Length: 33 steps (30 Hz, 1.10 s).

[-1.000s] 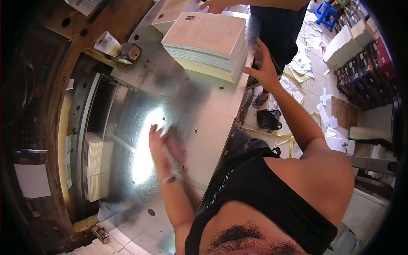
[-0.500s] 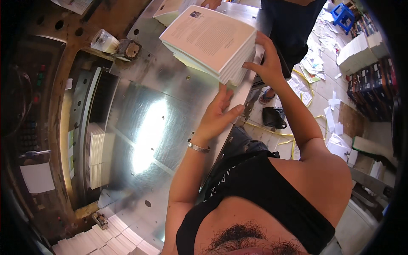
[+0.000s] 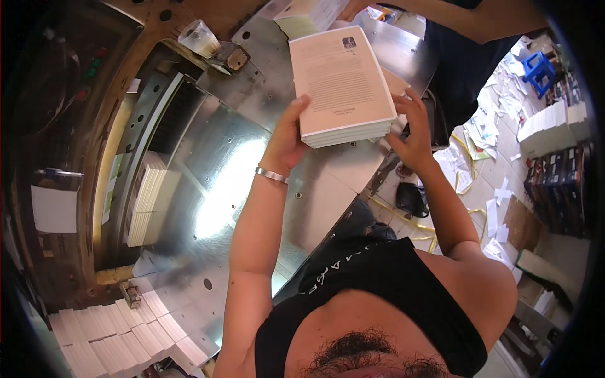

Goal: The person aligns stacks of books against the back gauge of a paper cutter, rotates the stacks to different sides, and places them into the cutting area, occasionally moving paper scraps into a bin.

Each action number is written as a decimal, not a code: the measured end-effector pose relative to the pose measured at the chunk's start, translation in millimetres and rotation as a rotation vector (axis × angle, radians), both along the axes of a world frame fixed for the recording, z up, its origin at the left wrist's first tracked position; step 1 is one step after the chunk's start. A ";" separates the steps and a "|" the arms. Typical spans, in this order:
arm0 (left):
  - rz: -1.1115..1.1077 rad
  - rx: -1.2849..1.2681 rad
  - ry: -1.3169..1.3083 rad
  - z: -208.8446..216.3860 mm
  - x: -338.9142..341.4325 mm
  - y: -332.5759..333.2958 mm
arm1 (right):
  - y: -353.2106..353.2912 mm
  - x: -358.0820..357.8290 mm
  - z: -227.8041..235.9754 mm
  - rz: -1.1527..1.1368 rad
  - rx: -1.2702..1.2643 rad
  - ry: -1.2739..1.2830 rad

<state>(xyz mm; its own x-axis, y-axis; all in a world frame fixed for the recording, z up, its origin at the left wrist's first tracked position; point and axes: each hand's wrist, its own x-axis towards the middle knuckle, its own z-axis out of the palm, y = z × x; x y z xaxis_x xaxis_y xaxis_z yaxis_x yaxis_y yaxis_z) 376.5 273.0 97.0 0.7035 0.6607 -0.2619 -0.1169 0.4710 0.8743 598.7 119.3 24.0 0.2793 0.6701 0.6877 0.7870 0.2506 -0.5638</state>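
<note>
A stack of paperback books [image 3: 343, 88], with a pale pinkish printed cover on top and a small dark picture near its far edge, lies over the steel table. My left hand [image 3: 287, 138] grips its near left side, thumb on the top cover and fingers hidden at the side. On the right, my right hand [image 3: 413, 129] has its fingers bent around the near right corner, thumb low by the spine edges. Part of another pinkish cover [image 3: 394, 83] shows beside the stack, close to my right fingertips.
A co-worker's hand [image 3: 354, 7] touches another book stack [image 3: 302, 19] at the far end. White-edged books [image 3: 148, 195] stand in the machine opening at left. Cut stacks [image 3: 113, 334] lie at lower left. A plastic cup [image 3: 200, 39] stands by a metal block. Paper scraps litter the floor at right.
The stack has turned, its picture going from the far left to the far right corner. My left hand has moved from below the near corner onto the left side and closed there.
</note>
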 end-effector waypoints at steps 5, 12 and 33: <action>0.107 -0.049 -0.172 -22.9 -9.3 -24.3 | -4.4 -0.9 4.3 0.057 -0.020 0.035; 0.474 0.179 -0.275 -14.9 -89.6 -55.0 | -29.7 -28.7 16.6 0.154 0.105 0.311; 0.849 1.219 0.841 13.8 -305.3 -195.3 | 43.0 -217.0 56.6 1.268 -0.715 1.264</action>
